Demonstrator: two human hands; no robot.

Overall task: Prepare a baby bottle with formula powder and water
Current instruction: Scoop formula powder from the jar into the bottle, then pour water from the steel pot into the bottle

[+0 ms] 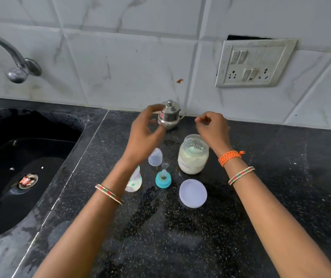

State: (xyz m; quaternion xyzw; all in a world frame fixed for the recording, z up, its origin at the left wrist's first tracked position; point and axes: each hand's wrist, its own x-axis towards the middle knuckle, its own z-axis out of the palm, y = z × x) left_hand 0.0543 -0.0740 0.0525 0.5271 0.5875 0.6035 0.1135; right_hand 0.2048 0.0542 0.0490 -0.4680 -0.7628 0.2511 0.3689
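Note:
An open clear jar of white formula powder (193, 155) stands on the black counter, its pale round lid (193, 193) lying in front of it. The baby bottle (134, 180) stands partly hidden behind my left forearm. Its teal ring with the teat (163, 179) and a clear dome cap (155, 157) rest between bottle and jar. A small lidded steel pot (169, 115) stands by the wall. My left hand (144, 133), blurred, hovers with fingers spread just left of the pot. My right hand (212, 127) hangs above the jar, fingers curled, holding nothing I can see.
A black sink (20, 177) with a steel tap (16, 65) lies to the left, a wrapper in its drain. A switch and socket plate (254, 63) is on the tiled wall at the right. The counter (180, 237) looks wet in patches.

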